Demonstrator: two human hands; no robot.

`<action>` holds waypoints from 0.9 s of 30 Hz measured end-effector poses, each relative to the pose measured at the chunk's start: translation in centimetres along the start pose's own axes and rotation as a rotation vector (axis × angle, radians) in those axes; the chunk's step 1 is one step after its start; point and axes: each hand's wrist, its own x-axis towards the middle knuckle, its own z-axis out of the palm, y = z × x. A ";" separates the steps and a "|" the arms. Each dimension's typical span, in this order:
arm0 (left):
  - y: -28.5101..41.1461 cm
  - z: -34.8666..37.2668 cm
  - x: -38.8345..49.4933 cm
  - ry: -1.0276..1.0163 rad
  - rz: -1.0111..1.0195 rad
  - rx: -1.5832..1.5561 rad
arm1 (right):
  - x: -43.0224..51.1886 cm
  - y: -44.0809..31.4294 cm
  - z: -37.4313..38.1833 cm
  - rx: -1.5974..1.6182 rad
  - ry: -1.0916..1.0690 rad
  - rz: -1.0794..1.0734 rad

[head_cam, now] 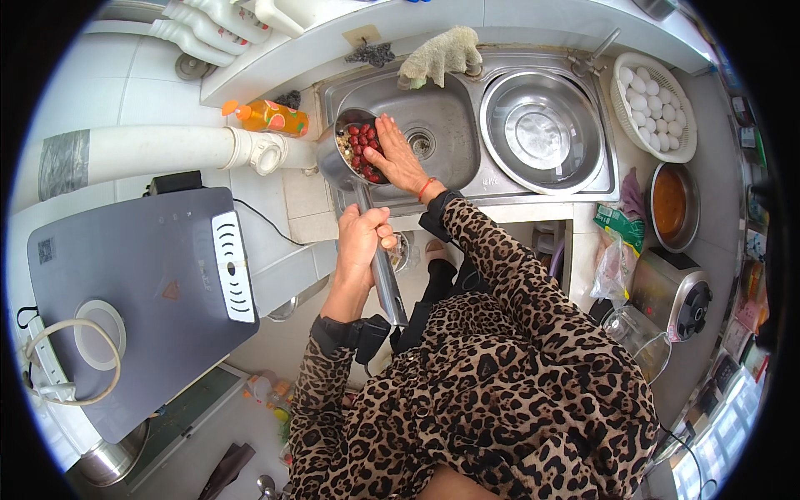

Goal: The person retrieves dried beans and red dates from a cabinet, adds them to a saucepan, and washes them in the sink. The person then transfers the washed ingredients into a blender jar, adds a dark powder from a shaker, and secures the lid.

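Note:
My left hand (pixel 364 240) is closed around the long handle of a steel saucepan (pixel 332 164), which is tilted over the left edge of the left sink basin (pixel 447 112). Red dates (pixel 362 145) and pale grains fill what shows of the pan's inside. My right hand (pixel 400 159) lies flat with fingers together against the pan's right rim, its fingertips beside the dates. The hand covers part of the rim and contents. Below my right hand, the basin's drain strainer (pixel 420 144) is visible.
A large steel bowl (pixel 544 131) holding water sits in the right basin. Right of it are a basket of eggs (pixel 653 109), a pot of orange-brown liquid (pixel 670 203) and a blender base (pixel 670 294). A soap bottle (pixel 275 119) and white pipe (pixel 156 153) lie left; a cloth (pixel 440 56) drapes the faucet.

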 end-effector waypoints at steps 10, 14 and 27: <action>-0.1 0.5 -0.1 -0.005 0.000 -0.022 | -0.1 0.2 -0.1 0.017 -0.026 0.015; -0.2 0.8 -0.2 0.000 0.007 -0.024 | -0.1 0.3 -0.1 0.036 -0.031 0.035; -0.2 1.7 0.1 0.007 0.019 -0.031 | 0.2 0.5 -0.4 0.053 0.002 0.012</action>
